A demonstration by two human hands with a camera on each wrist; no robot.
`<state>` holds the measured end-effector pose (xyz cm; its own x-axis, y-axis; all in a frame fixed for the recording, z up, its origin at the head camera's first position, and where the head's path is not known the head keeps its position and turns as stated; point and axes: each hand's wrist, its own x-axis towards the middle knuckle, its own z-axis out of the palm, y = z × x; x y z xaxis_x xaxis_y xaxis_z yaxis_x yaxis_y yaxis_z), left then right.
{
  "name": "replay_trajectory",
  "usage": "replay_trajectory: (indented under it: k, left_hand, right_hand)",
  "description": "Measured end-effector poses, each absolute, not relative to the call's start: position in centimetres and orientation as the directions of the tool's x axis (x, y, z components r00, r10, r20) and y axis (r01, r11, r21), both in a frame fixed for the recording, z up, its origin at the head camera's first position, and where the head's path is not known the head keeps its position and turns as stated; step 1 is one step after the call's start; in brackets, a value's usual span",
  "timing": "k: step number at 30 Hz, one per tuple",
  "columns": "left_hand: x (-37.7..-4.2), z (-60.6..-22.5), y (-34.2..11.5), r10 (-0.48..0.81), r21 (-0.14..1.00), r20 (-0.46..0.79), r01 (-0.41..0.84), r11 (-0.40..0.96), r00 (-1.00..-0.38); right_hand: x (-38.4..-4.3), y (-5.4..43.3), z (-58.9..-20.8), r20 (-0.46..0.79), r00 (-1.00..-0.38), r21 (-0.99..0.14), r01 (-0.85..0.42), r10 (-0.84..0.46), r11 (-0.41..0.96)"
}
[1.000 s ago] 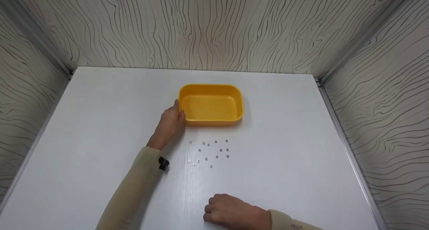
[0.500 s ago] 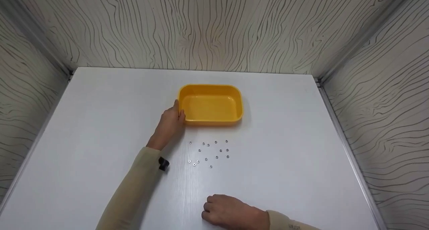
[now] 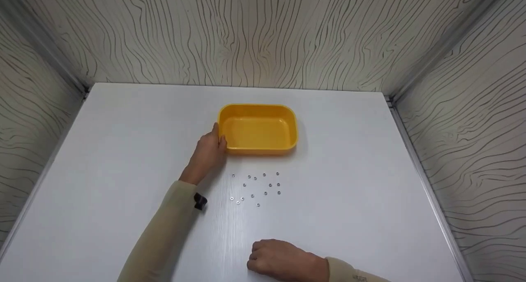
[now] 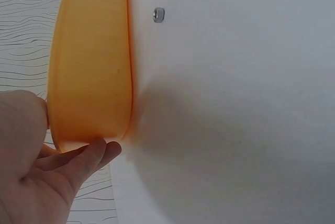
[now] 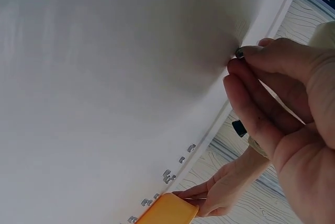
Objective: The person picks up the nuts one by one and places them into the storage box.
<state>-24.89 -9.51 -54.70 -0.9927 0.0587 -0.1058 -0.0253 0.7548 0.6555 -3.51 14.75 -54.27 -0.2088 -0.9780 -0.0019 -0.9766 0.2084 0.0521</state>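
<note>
A yellow rectangular plastic bin (image 3: pixel 261 151) stands toward the back of the white table. At its left end my left hand (image 3: pixel 205 153) grips the wall; in the left wrist view the thumb is at the rim and the fingers lie along the outside. My right hand (image 3: pixel 281 259) is low over the near part of the table. Its thumb and index finger pinch a small metal nut (image 5: pixel 239 53), visible in the right wrist view but hidden in the head view. Between bin and right hand, several loose nuts, one of them a shiny hex nut (image 4: pixel 158 15), are scattered.
The white table (image 3: pixel 349 171) is bounded by wood-grain patterned panels (image 3: pixel 263 35) at the back and both sides. Metal rails run along the side edges. A small black device (image 3: pixel 200 201) sits at the left wrist.
My right hand has shifted very slightly left. The left hand keeps its hold on the bin, and the loose nuts lie as before.
</note>
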Motion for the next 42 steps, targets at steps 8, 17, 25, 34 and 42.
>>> replay_trajectory:
  k: [8, 17, 25, 34, 42]
  left_hand:
    - [-24.7, -54.8, -9.5, 0.062, 0.665, -0.107, -0.024, 0.747, -0.992]
    - [-24.7, -54.9, -9.6, 0.059, 0.666, -0.070, -0.003, 0.746, -0.996]
    - [-24.6, -54.8, -9.7, 0.077, 0.647, -0.023, 0.044, 0.762, -0.997]
    - [-24.9, -54.5, -9.7, 0.078, 0.634, -0.064, 0.020, 0.773, -0.995]
    - [-24.7, -54.4, -9.6, 0.061, 0.642, -0.100, -0.018, 0.766, -0.993]
  right_hand:
    - [-4.1, 14.7, -54.3, 0.017, -0.203, -0.121, -0.972, -0.979, 0.199]
    - [-5.9, 16.0, -53.1, 0.203, -0.300, -0.249, -0.936, -0.932, 0.248]
    - [-8.8, 17.2, -52.1, 0.353, -0.436, -0.477, -0.845, -0.828, 0.242]
    - [-11.4, 18.3, -50.8, 0.420, -0.598, -0.641, -0.728, -0.682, 0.244]
    - [-13.5, 18.9, -48.9, 0.475, -0.649, -0.677, -0.701, -0.594, 0.224]
